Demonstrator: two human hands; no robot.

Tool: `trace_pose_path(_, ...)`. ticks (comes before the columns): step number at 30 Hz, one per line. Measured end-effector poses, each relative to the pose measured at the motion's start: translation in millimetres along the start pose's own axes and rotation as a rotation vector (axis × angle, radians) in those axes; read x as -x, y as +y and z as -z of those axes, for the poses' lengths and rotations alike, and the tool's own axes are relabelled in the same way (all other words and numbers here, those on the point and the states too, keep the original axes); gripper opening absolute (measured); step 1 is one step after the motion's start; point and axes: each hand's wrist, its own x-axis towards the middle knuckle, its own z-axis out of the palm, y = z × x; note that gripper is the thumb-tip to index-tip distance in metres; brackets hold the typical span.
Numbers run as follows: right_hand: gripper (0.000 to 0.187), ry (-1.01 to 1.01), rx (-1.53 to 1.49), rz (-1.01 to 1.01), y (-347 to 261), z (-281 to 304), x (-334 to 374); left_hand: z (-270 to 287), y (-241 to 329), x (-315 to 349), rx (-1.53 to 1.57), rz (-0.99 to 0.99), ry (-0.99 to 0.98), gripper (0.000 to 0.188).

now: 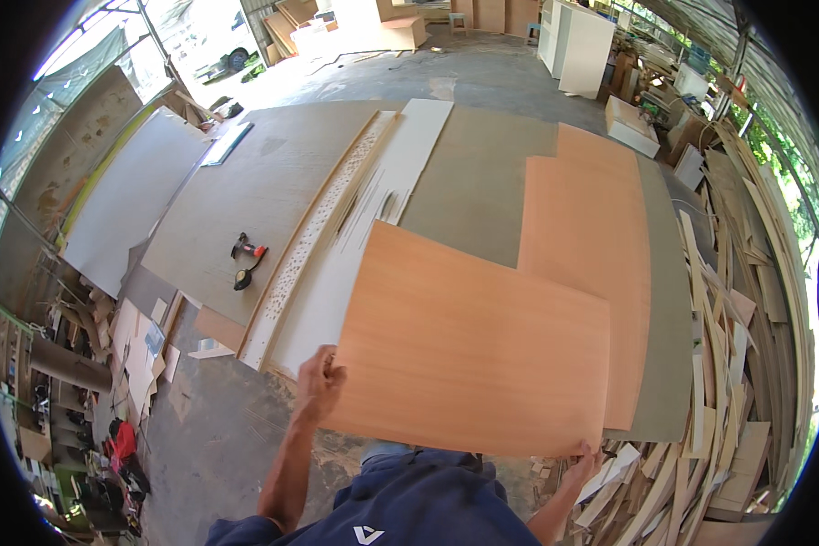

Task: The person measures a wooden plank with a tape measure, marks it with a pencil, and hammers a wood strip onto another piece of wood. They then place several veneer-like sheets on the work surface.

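A wide, thin wood-grain sheet (pixel 478 341) is held out in front of me over the near side of the work surface. My left hand (pixel 319 382) is closed on its left edge, close to the near corner. At its near right corner, my right hand (pixel 586 460) grips the edge, the fingers partly hidden by the sheet. More orange-brown wood-grain sheet (pixel 591 214) lies flat beyond it to the right, partly covered. Left of the held sheet runs a long white board (pixel 419 136) with dark thin strips on it, beside a long perforated strip (pixel 314 218).
Large grey-brown panels (pixel 478 173) form the work surface. A red and black power drill (pixel 247 247) and a round black tape measure (pixel 243 278) rest on the left. Offcuts and timber strips (pixel 701 409) pile along the right. White cabinets (pixel 575 45) stand at the back.
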Motion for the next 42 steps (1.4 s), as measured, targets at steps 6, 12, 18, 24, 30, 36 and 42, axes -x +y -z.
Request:
trace_pose_path(6, 0.042, -0.229, -0.032, -0.177, 3, -79, 92, 94, -54, -32, -0.276, -0.029, 0.144, 0.035)
trace_pose_path(12, 0.041, -0.084, -0.005, -0.293, 34, -127, 173, 90, -181, -89, -0.565, 0.122, 0.014, 0.065)
trace_pose_path(18, 0.039, -0.029, 0.053, -0.244, 50, -140, 197, 54, -180, -73, -0.628, -0.191, -0.361, 0.089)
trace_pose_path(24, 0.046, 0.022, 0.054, -0.1, 42, -159, 190, 64, -204, -68, -0.6, -0.431, -0.715, 0.122)
trace_pose_path(30, 0.041, 0.114, -0.082, -0.17, 42, -191, 213, 75, -212, -81, -0.786, -0.439, -0.737, 0.116)
trace_pose_path(36, 0.03, -0.05, -0.121, -0.255, 76, -235, 275, 70, -234, -88, -0.742, -0.509, -0.637, 0.088)
trace_pose_path(42, 0.039, -0.046, 0.021, -0.344, 104, -257, 303, 79, -231, -97, -0.679, -0.594, -0.623, 0.087)
